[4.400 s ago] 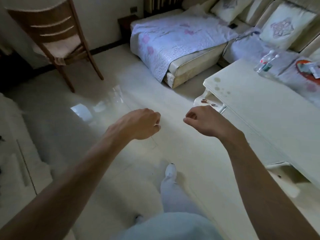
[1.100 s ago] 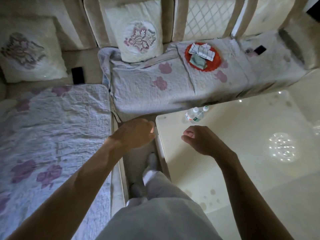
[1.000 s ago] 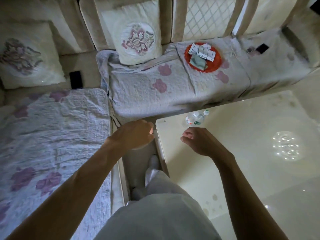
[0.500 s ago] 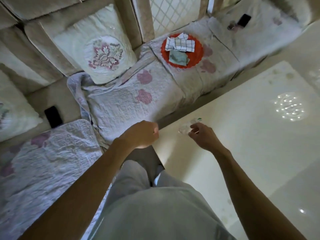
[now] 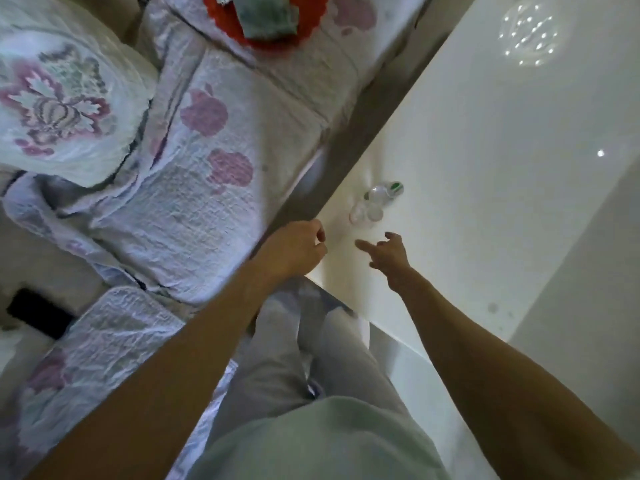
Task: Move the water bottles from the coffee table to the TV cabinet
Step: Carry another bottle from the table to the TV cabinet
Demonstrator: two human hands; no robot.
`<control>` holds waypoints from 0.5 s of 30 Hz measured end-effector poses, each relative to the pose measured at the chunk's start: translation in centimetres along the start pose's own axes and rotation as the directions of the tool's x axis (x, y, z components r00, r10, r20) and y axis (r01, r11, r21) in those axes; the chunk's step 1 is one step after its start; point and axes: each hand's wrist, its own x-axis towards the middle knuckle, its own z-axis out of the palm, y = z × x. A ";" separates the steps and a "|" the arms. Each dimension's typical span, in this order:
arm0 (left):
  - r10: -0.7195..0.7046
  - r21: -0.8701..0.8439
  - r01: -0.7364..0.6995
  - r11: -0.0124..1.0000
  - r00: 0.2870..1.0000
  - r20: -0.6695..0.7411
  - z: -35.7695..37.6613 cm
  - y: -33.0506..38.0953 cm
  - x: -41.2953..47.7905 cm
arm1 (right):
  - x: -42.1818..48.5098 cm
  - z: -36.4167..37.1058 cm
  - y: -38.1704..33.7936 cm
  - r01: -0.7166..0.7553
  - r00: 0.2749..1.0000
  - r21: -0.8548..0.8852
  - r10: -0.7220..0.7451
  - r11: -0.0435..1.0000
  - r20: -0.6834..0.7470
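Observation:
Two clear water bottles stand close together near the sofa-side edge of the white coffee table. I see them from above: one bottle with a pale cap, the other bottle with a green label behind it. My right hand hovers just short of the nearer bottle, fingers spread, holding nothing. My left hand is a loose fist over the table's edge, empty. The TV cabinet is out of view.
A sofa with a quilted floral cover runs along the table's left side across a narrow gap. On it lie an embroidered cushion, a red tray and a dark phone. My legs stand at the table's corner.
I have stepped closer and the view has tilted down over the bottles. My right hand has opened its fingers near the bottles. The left hand stays a fist.

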 end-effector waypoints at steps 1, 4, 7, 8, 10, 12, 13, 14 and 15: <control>0.004 -0.001 -0.004 1.000 1.000 0.004 -0.3 -0.5 0.8 | 1.0 0.9 0.0 -0.017 1.000 0.043 0.018 0.999 -0.021; 0.013 -0.004 -0.013 1.000 1.000 0.011 -0.8 -2.1 2.6 | 3.8 3.2 -0.4 -0.054 0.989 0.221 0.083 0.974 -0.125; 0.018 0.008 -0.018 1.000 1.000 0.024 -1.1 -3.2 3.6 | 5.8 5.2 -1.0 -0.041 0.962 0.415 0.148 0.909 -0.230; 0.018 0.008 -0.018 1.000 0.999 0.036 -1.2 -3.4 3.8 | 6.3 5.8 -1.2 -0.033 0.953 0.444 0.162 0.895 -0.256; 0.013 0.027 -0.015 1.000 0.997 0.071 -1.2 -3.9 3.9 | 6.8 6.6 -1.4 -0.018 0.936 0.466 0.179 0.885 -0.304; 0.013 0.056 -0.019 0.998 0.995 0.094 -1.2 -4.3 4.0 | 7.2 6.9 -1.5 0.007 0.920 0.466 0.177 0.885 -0.350; 0.017 0.069 -0.023 0.997 0.995 0.097 -1.2 -4.5 3.9 | 7.4 7.0 -1.4 0.019 0.914 0.461 0.171 0.887 -0.367; 0.019 0.080 -0.027 0.996 0.995 0.097 -1.3 -4.6 3.8 | 7.4 7.0 -1.4 0.030 0.907 0.455 0.167 0.890 -0.386; 0.020 0.088 -0.028 0.996 0.995 0.095 -1.4 -4.7 3.6 | 7.4 7.0 -1.3 0.033 0.899 0.452 0.170 0.892 -0.403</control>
